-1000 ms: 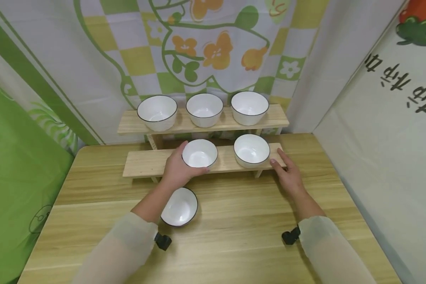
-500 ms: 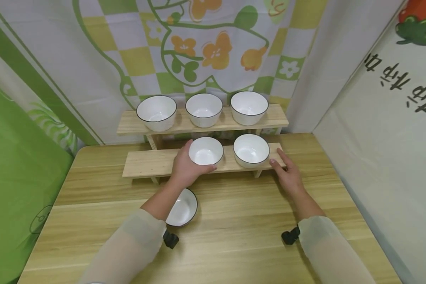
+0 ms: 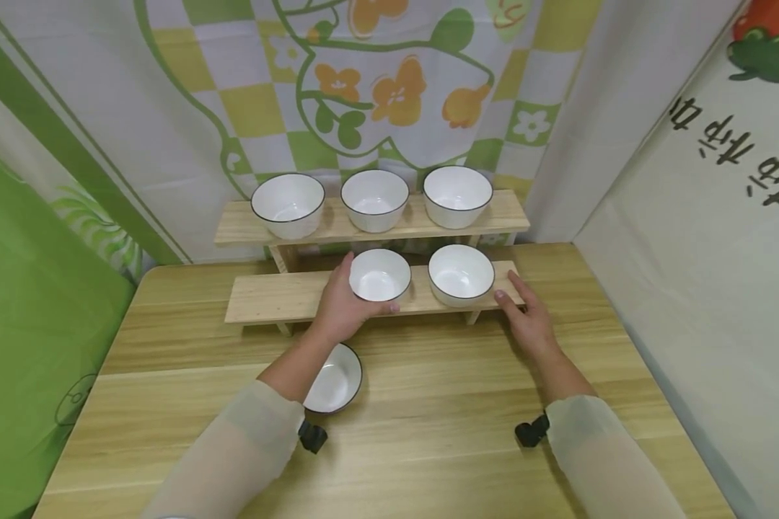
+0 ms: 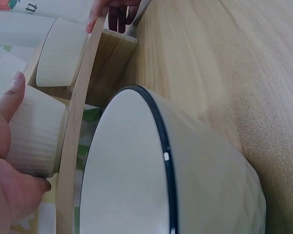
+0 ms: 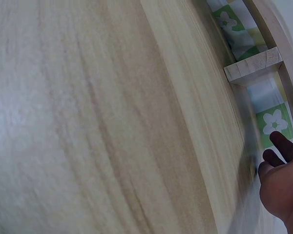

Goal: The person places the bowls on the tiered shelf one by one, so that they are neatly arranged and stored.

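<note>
On the lower board of a two-tier wooden stand (image 3: 273,297), my left hand (image 3: 342,301) grips a white dark-rimmed bowl (image 3: 381,277). Its thumb lies along the front and its fingers go round the left side, partly hidden. The left wrist view shows the same bowl (image 4: 36,131) upright on the board. To its right, apart from it, stands another white bowl (image 3: 461,274). My right hand (image 3: 529,317) holds the right end of the lower board, thumb at the front edge. Some of its fingers (image 5: 283,146) show below the board in the right wrist view.
Three more white bowls, such as the middle one (image 3: 374,202), line the upper board (image 3: 234,225). Another bowl (image 3: 334,382) sits on the wooden table (image 3: 441,432), partly behind my left forearm. Patterned cloth (image 3: 396,94) hangs behind the stand.
My left hand has moved the gripped bowl a little to the right along the lower board, nearer the other bowl; it hardly shifts in the last half second. My right hand stays put.
</note>
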### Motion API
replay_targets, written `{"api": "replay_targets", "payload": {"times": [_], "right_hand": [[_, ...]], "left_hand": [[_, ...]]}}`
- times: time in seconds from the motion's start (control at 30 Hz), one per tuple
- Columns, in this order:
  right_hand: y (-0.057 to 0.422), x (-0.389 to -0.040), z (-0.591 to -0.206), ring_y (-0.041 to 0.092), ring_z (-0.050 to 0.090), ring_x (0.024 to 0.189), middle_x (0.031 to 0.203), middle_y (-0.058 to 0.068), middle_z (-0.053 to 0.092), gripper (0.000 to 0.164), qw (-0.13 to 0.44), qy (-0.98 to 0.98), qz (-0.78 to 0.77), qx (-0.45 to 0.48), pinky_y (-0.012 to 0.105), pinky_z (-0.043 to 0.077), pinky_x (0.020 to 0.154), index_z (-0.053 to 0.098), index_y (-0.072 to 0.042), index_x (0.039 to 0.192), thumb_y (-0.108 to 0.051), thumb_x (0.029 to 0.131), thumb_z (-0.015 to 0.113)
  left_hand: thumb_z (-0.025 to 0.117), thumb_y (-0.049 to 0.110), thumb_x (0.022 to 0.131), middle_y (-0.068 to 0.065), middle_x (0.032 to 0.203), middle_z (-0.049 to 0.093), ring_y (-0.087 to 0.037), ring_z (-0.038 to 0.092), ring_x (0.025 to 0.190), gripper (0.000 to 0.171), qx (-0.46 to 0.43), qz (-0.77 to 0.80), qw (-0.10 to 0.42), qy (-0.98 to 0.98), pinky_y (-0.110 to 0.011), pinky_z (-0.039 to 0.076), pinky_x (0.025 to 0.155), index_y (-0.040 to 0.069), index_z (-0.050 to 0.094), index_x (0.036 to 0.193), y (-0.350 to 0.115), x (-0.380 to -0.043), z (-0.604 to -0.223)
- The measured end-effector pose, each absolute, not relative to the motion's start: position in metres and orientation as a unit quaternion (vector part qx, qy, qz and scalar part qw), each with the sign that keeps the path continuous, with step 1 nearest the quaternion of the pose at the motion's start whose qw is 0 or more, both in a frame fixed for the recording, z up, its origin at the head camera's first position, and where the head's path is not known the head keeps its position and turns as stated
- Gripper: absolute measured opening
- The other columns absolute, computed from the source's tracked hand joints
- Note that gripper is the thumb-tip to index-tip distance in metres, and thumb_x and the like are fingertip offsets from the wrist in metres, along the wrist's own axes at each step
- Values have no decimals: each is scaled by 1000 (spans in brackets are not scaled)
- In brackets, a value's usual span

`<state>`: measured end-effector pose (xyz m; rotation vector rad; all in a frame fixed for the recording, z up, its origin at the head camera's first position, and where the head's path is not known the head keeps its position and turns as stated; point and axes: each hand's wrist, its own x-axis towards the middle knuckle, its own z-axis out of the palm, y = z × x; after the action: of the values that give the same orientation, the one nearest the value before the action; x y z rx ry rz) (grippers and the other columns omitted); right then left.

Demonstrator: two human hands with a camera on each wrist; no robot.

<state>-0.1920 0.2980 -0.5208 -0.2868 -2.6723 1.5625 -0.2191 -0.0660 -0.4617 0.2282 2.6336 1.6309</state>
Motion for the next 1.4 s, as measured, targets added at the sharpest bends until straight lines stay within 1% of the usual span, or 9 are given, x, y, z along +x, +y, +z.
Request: {"api": "replay_targets", "payload": {"times": [0.13,0.3,0.43,0.57,0.67,0.97,1.1,1.23,1.4], "right_hand": [[296,-193,-522,40,17,156,170,13,21,74,21,-857,507,-93,59,12,124,30,-35,164,-62,100,58],[295,-194,-522,40,16,156,170,13,20,75,21,-854,511,-97,59,12,124,30,-36,164,-62,100,58],[296,-194,-523,40,15,156,171,13,19,75,22,-854,512,-90,61,11,124,29,-32,165,-60,101,58],[298,-195,-525,40,15,156,171,13,20,75,23,-856,511,-78,60,12,124,29,-28,165,-58,102,57],[298,-195,-526,40,15,156,171,13,20,76,20,-857,508,-80,60,12,124,28,-29,165,-59,102,57],[297,-193,-522,40,13,157,171,11,18,76,13,-851,516,-93,61,10,124,28,-36,164,-62,100,58],[297,-193,-520,40,14,157,171,10,19,76,10,-853,513,-98,60,10,124,29,-35,164,-62,100,59],[298,-193,-520,41,15,156,171,11,19,76,10,-858,503,-100,61,10,124,28,-36,164,-63,100,58],[298,-194,-522,42,14,156,171,12,18,76,8,-861,499,-97,63,10,123,27,-36,164,-64,100,56]], "left_hand": [[100,39,67,-20,165,28,-38,33,149,137,79,526,21,846,-52,30,120,7,12,166,-69,-218,-459],[101,41,65,-17,163,32,-33,34,148,139,82,530,15,844,-47,28,121,7,12,166,-74,-215,-454],[100,39,68,-16,162,34,-29,32,150,137,85,540,19,837,-45,27,122,7,10,166,-79,-211,-451],[98,43,69,-11,163,33,-27,30,152,135,79,537,15,840,-45,29,122,9,11,167,-88,-206,-449],[97,48,69,-9,163,34,-26,30,152,135,77,527,7,846,-46,30,121,8,13,166,-97,-202,-450],[97,47,69,-6,164,33,-28,30,152,133,81,531,5,844,-48,32,120,9,15,166,-115,-195,-457],[96,49,70,-5,166,32,-26,30,152,129,86,540,14,837,-48,32,120,11,19,166,-122,-188,-458],[96,48,72,-9,163,34,-28,33,149,121,94,544,16,834,-48,32,120,9,26,163,-129,-180,-461],[95,43,74,-8,152,46,-31,45,137,100,103,537,-3,837,-50,39,114,7,45,152,-139,-168,-467]]}}
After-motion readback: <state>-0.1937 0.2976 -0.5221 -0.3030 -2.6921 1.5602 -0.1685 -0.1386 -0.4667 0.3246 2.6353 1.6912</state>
